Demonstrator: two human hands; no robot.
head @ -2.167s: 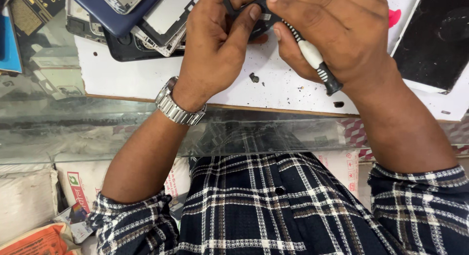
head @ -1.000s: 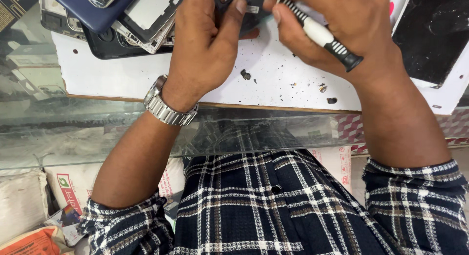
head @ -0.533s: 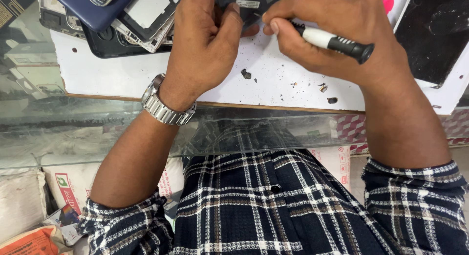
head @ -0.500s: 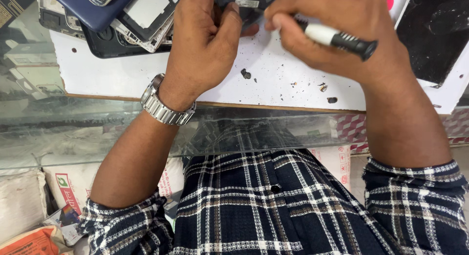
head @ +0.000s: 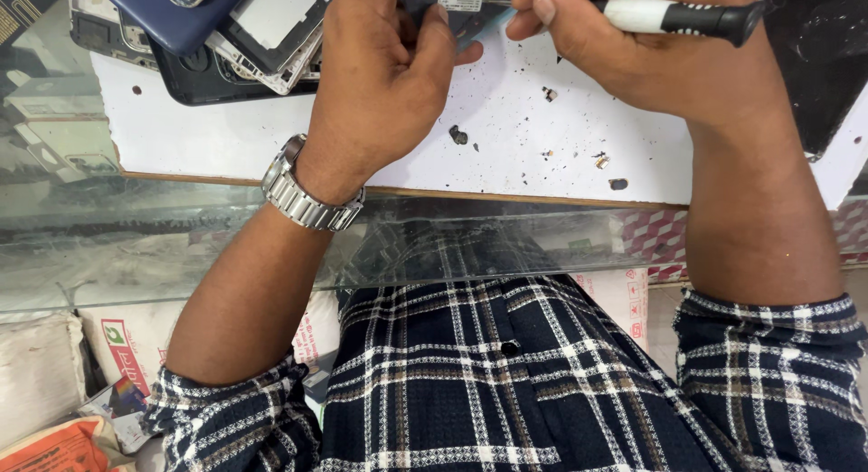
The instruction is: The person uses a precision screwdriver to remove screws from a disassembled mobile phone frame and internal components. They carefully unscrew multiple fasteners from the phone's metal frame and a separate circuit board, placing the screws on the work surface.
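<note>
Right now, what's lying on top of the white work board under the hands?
On the white work board lie small dark scraps and tiny screws and a pile of opened phone bodies. The left hand covers most of the dark device it holds.

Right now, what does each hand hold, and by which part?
The right hand holds a screwdriver by its white-and-black handle. The left hand holds a dark phone part by its edge.

Screwdriver (head: 674, 16) in the right hand (head: 651, 61) now lies nearly level with its tip at the dark phone part (head: 466, 11), no longer slanted down toward the wrist as before, while the right hand sits higher against the frame's top edge.
</note>
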